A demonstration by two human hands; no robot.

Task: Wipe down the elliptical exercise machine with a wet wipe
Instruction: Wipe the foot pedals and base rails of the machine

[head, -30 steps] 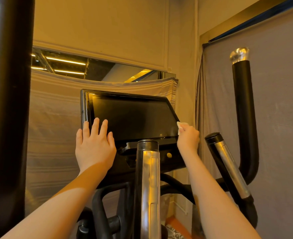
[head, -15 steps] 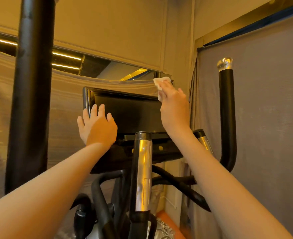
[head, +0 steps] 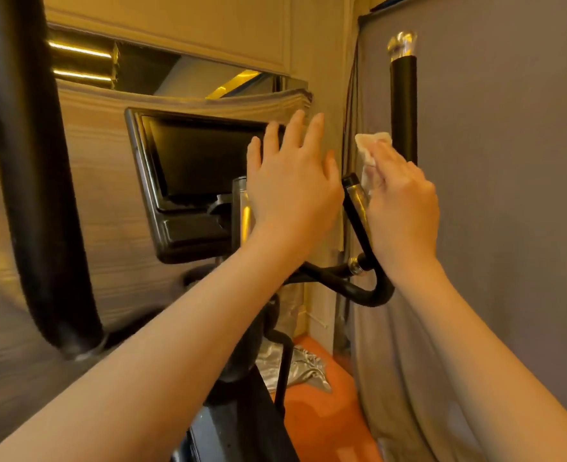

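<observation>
While the left hand (head: 292,191) is raised flat with its fingers straight and spread in front of the right edge of the console screen (head: 205,155), the right hand (head: 402,211) pinches a crumpled white wet wipe (head: 370,146) between fingers and thumb. The wipe sits to the right of the screen, just beside the black foam grip of the upright right handlebar (head: 404,108), which ends in a shiny chrome cap above. Whether the wipe actually touches that grip is hard to tell, since the picture is blurred there. Right of the screen and below the wipe, a short chrome-and-black handle (head: 355,201) slants up between the two hands, its tip close to the right hand's thumb. The left palm covers the top of the chrome centre post (head: 242,215) that stands below the screen. Far left of the screen a thick black bar (head: 32,181) curves down. Behind the screen hangs a striped grey cloth (head: 102,181); right of it hangs a grey sheet (head: 509,195). Below the screen, orange floor (head: 319,408) shows with a crumpled silvery cover (head: 295,368) on it.
</observation>
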